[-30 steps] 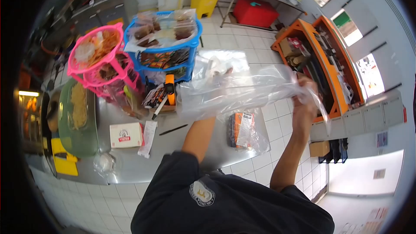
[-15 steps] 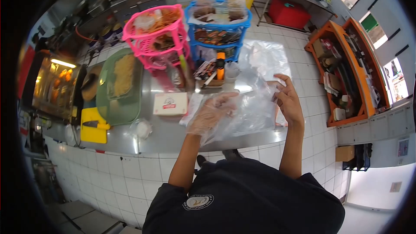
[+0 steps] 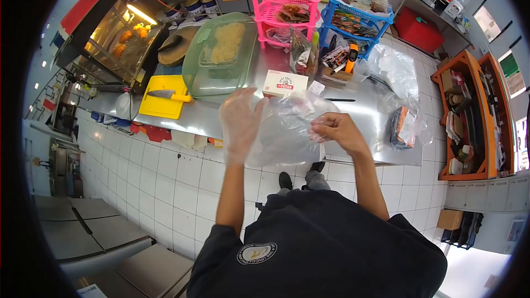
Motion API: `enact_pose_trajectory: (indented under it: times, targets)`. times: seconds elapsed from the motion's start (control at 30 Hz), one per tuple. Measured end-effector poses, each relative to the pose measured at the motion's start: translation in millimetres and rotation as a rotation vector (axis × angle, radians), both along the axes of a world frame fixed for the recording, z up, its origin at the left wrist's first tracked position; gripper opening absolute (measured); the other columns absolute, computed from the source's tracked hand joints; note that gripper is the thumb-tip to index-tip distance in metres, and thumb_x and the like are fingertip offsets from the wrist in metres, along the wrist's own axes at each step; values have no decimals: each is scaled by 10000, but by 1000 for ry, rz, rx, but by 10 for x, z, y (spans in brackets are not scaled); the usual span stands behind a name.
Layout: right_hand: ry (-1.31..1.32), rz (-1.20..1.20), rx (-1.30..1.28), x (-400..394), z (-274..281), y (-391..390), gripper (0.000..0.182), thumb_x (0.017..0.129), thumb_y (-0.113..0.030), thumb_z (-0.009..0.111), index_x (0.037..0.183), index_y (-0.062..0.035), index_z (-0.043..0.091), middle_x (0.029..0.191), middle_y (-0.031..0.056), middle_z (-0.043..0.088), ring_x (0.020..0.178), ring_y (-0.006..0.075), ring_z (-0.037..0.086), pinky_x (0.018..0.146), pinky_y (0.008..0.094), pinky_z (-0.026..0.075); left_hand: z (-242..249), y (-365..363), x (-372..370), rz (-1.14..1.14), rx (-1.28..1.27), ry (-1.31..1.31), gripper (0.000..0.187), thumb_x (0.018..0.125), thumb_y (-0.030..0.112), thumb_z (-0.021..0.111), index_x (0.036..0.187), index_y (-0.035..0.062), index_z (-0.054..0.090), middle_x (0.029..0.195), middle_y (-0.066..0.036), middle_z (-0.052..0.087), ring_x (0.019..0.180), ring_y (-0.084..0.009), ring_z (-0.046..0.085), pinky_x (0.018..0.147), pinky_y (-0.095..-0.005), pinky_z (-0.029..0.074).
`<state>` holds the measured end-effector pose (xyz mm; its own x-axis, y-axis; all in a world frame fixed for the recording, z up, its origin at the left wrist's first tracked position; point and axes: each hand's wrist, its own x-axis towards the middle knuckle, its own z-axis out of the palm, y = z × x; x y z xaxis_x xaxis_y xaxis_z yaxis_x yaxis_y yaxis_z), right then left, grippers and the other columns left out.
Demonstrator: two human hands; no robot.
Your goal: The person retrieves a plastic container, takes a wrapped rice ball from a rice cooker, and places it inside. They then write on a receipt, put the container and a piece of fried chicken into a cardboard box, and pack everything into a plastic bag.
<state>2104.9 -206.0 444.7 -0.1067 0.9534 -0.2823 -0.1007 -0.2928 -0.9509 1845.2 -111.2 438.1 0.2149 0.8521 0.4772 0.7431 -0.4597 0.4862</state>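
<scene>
My left hand (image 3: pixel 240 124) wears a thin clear plastic glove. Its fingers point up and the thumb stands apart, somewhat smeared by motion, over the table's front edge. My bare right hand (image 3: pixel 338 132) pinches a crumpled piece of thin clear plastic (image 3: pixel 284 140) between thumb and fingertips. That plastic hangs between both hands, its left side close to the gloved palm. Just beyond it lies a white printed box (image 3: pixel 285 83), with a black pen-like stick (image 3: pixel 340 100) to the right.
On the steel table (image 3: pixel 210 118) are a yellow cutting board (image 3: pixel 160 107) with a knife (image 3: pixel 165 94), a green tub (image 3: pixel 218 85), pink (image 3: pixel 287 19) and blue basket racks (image 3: pixel 326 30), an orange-black box (image 3: pixel 403 128) and more clear plastic (image 3: pixel 395 69). A lit display case (image 3: pixel 118 41) stands left.
The view has swung right-to-left, so the table items sit further right in frame. My left hand has risen upright with fingers extended; my right hand has closed into a pinch on the plastic.
</scene>
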Motion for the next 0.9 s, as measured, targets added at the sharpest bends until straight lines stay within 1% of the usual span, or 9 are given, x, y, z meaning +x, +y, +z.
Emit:
enact_pose_trajectory:
  times: [0.07, 0.23, 0.3, 0.5, 0.6, 0.67, 0.73, 0.8, 0.9]
  targets:
    - [-105, -4, 44, -306, -107, -2, 227, 951, -207, 708, 867, -25, 602, 746, 34, 651, 675, 90, 634, 620, 243, 530, 201, -503, -3, 187, 152, -20, 383, 882, 322, 760, 1085, 15, 654, 938, -107, 664, 896, -196, 645, 809, -335, 492]
    - [-58, -88, 100, -1197, -451, -124, 381, 944, -267, 730, 703, -102, 485, 640, -39, 526, 599, 23, 478, 539, 211, 416, -292, -1314, 74, -107, -838, -1028, 245, 887, 196, 780, 971, 21, 630, 888, -32, 633, 817, -103, 603, 723, -248, 494]
    - [140, -64, 13, -1397, -385, -169, 395, 939, -291, 738, 694, -119, 481, 630, -62, 494, 587, 20, 430, 536, 192, 378, -460, -1334, -159, -69, -868, -1074, 206, 900, 172, 762, 955, 26, 627, 882, -19, 631, 800, -92, 598, 719, -239, 499]
    - [-112, 317, 124, -1363, -482, -246, 368, 971, -277, 691, 702, -116, 498, 690, -44, 528, 615, 47, 464, 564, 231, 417, -507, -1341, -650, 67, -792, -1232, 142, 980, 211, 672, 986, 79, 619, 927, -8, 650, 883, -112, 628, 792, -280, 522]
    - [-205, 40, 113, -1260, -787, -162, 298, 995, -208, 651, 742, -90, 547, 724, 8, 571, 656, 56, 513, 592, 254, 465, -502, -1301, -652, 171, -646, -1463, 146, 998, 177, 642, 1045, 48, 593, 942, -30, 643, 873, -122, 637, 826, -269, 539]
    - [-368, -91, 139, -983, -1525, 153, 230, 995, -166, 622, 795, -94, 533, 768, 6, 590, 678, 75, 552, 586, 257, 476, -530, -1340, -450, 137, -656, -1715, 185, 1005, 219, 634, 1099, 66, 589, 972, -20, 635, 945, -139, 632, 899, -312, 523]
    - [-135, -318, 11, -942, -1548, 279, 150, 997, -131, 585, 862, -91, 532, 781, 3, 578, 672, 89, 561, 578, 270, 492, -542, -1432, -241, 138, -743, -1884, 205, 1006, 233, 634, 1118, 71, 580, 956, -13, 627, 945, -141, 626, 886, -311, 515]
    - [522, -606, -247, -1232, -772, 309, 61, 1000, -102, 540, 942, -83, 543, 762, -3, 536, 639, 98, 540, 568, 293, 513, -515, -1576, -144, 174, -893, -1959, 202, 1000, 221, 642, 1100, 62, 567, 894, -9, 619, 872, -127, 620, 786, -266, 515]
    - [328, -397, 24, -978, -388, 196, 69, 964, -82, 616, 928, -110, 564, 810, -32, 569, 705, 90, 576, 571, 276, 480, -825, -1614, -497, -319, -860, -947, 208, 970, 255, 680, 995, 79, 572, 866, 13, 590, 829, -109, 570, 729, -266, 478]
